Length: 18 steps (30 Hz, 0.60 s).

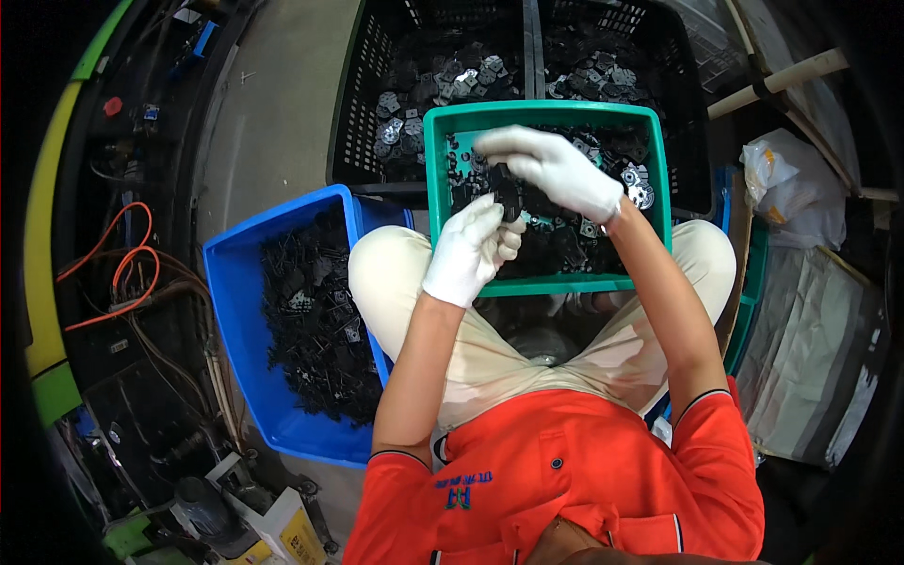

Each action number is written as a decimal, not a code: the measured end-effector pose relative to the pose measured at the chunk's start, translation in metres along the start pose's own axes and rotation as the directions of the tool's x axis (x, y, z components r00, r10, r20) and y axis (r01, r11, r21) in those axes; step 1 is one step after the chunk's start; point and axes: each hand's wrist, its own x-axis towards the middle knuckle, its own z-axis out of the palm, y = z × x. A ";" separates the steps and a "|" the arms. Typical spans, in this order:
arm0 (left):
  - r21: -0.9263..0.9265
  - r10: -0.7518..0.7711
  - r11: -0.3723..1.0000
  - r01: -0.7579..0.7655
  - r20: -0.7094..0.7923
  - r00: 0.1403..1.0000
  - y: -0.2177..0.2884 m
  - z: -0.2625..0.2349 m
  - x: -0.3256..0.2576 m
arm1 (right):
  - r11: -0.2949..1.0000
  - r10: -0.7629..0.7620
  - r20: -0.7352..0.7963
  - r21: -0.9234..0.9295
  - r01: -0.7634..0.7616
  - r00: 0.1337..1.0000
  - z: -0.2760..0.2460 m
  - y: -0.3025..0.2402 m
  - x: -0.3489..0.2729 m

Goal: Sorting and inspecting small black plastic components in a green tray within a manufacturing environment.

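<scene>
My left hand (471, 247), in a white glove, is closed on a dark black plastic part (506, 192) and holds it upright over the near left of a green bin (546, 284). Just above that part is my right hand (557, 171), also gloved, its fingers stretched out to the left and slightly blurred at the tips. Its palm side is hidden; I cannot tell whether it touches the part. Loose black parts, some with silvery metal faces (637, 185), fill the green bin below both hands.
A blue bin (282, 428) heaped with black parts stands left of my legs. Behind the green bin are black crates (363, 141) with metal-faced pieces. Machinery with an orange hose (141, 250) lines the far left. At right are plastic bags (800, 193) and a wooden pole (782, 83).
</scene>
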 end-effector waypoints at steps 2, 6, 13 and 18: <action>0.202 0.073 0.978 -0.058 -0.069 0.995 0.001 0.007 -0.001 | 0.999 0.019 0.025 -0.042 -0.018 0.999 0.002 0.007 -0.017; 0.635 0.286 0.760 -0.137 -0.137 0.948 0.001 0.016 -0.003 | 0.976 0.131 -0.206 0.198 -0.089 0.970 0.015 -0.001 -0.044; 0.674 0.447 0.681 -0.286 -0.074 0.891 0.008 0.023 0.004 | 0.951 0.223 -0.574 0.306 -0.046 0.788 0.028 0.005 -0.056; 0.595 0.410 0.748 -0.293 -0.068 0.909 0.017 0.032 0.008 | 0.899 0.360 -0.390 0.386 -0.205 0.848 0.022 0.003 -0.071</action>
